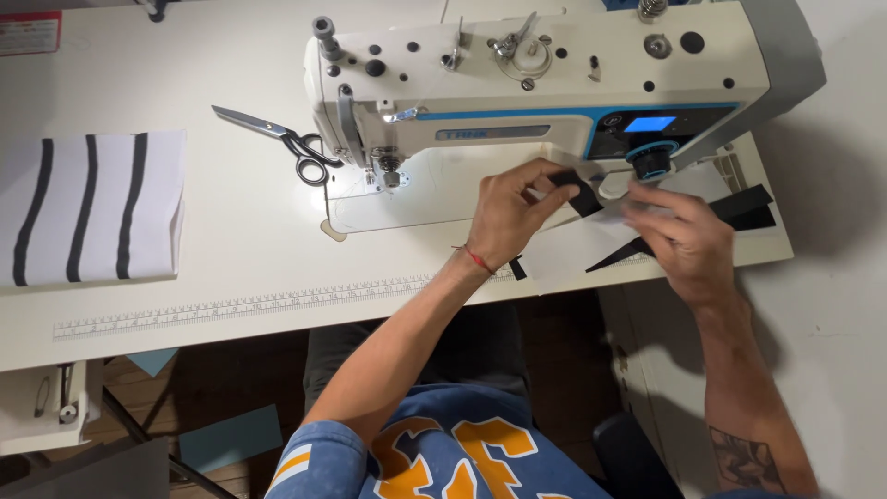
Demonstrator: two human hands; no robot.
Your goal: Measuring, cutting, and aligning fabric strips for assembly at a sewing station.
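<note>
My left hand [511, 211] pinches a black strip [579, 194] of fabric between thumb and fingers, just right of the sewing machine's needle [389, 169]. A red thread circles that wrist. My right hand [682, 231] rests on a white fabric piece [573, 249] lying on the table, fingers apart and blurred. More black fabric [750, 208] pokes out from under the right hand toward the table's right end.
A white industrial sewing machine [545, 74] with a blue display stands at the back. Black-handled scissors [277, 139] lie left of it. A folded white cloth with black stripes [88, 208] sits far left. A printed ruler [240, 305] runs along the table's front edge.
</note>
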